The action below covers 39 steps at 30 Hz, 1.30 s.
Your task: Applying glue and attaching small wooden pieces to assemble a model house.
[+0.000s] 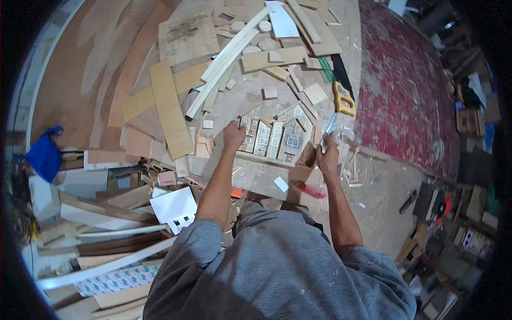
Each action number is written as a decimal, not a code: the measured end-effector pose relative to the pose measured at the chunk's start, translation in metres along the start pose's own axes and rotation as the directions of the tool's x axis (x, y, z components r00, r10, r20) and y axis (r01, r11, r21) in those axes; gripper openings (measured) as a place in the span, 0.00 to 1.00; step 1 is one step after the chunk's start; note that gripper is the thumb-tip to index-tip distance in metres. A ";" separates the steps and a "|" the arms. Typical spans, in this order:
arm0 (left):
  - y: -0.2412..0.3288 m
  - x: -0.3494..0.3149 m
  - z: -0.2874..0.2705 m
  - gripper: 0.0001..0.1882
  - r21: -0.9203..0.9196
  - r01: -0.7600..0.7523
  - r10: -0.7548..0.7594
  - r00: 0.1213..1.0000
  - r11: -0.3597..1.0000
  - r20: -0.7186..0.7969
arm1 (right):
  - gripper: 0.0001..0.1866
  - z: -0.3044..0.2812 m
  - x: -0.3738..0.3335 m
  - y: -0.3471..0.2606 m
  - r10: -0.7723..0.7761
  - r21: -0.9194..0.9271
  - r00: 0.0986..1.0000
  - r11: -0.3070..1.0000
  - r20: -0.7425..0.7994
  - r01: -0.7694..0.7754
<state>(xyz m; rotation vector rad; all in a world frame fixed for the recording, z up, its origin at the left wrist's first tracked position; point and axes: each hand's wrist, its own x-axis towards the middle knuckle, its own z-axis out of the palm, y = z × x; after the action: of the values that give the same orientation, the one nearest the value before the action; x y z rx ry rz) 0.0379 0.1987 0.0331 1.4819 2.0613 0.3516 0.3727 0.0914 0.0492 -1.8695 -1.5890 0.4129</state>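
Observation:
A small wooden house-front model [274,136] with pointed gables and pale little windows lies on the worktable in front of me. My left hand [234,136] is closed on its left edge. At the model's lower right, my right hand [327,156] has curled fingers beside a dark brown block [306,154]. A thin bluish-white strip [330,124] rises from near those fingers; whether they grip it or something else is hard to make out. Just beyond lies a yellow handle [345,100], seemingly of a handsaw, next to a dark strip.
Long pale wood strips [226,61], flat boards [172,109] and small offcuts cover the table's far and left parts. A worn red board [405,90] lies at right. A red tool [312,191] sits near the front edge. Stacked timber [106,229] fills the lower left.

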 end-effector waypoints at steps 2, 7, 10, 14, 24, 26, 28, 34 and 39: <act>-0.001 0.011 -0.002 0.16 -0.174 0.033 -0.019 0.996 0.984 0.083 | 0.20 -0.014 -0.016 -0.019 0.136 0.065 0.991 0.989 0.005 -0.136; -0.015 0.031 0.015 0.12 -0.320 0.014 0.021 0.994 0.947 0.105 | 0.19 -0.024 -0.072 -0.007 0.233 -0.122 0.972 0.965 -0.007 -0.233; -0.052 0.069 0.018 0.07 -0.543 0.148 0.043 0.946 0.827 0.322 | 0.20 -0.016 -0.095 -0.022 0.348 0.074 0.936 0.936 -0.046 -0.344; -0.016 0.066 0.024 0.06 -0.344 0.291 -0.123 0.891 0.893 0.436 | 0.19 -0.020 -0.136 -0.021 0.451 0.034 0.884 0.892 -0.126 -0.450; 0.014 -0.024 -0.031 0.26 -0.045 -0.722 0.713 0.669 0.690 0.210 | 0.41 -0.007 -0.125 -0.037 0.214 -0.084 0.972 0.975 0.096 -0.206; 0.016 -0.047 -0.029 0.31 -0.004 -0.797 0.768 0.582 0.605 0.268 | 0.42 -0.002 -0.114 -0.039 0.184 -0.114 0.977 0.978 0.104 -0.172; 0.020 -0.064 -0.026 0.36 0.027 -0.860 0.807 0.488 0.509 0.332 | 0.40 0.002 -0.102 -0.033 0.180 -0.148 0.968 0.977 0.173 -0.156; 0.019 -0.087 -0.022 0.44 0.222 -0.910 0.774 0.415 0.351 0.479 | 0.33 0.004 -0.080 -0.020 0.110 -0.112 0.934 0.991 0.341 -0.076; 0.008 -0.085 -0.013 0.43 0.308 -0.881 0.765 0.466 0.358 0.444 | 0.32 0.000 -0.076 -0.019 0.033 -0.182 0.920 0.982 0.390 0.042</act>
<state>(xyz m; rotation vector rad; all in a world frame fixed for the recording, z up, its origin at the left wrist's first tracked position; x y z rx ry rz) 0.0551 0.1243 0.0729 2.7317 1.0333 -0.0303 0.3418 0.0199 0.0488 -2.0137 -1.9529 0.6923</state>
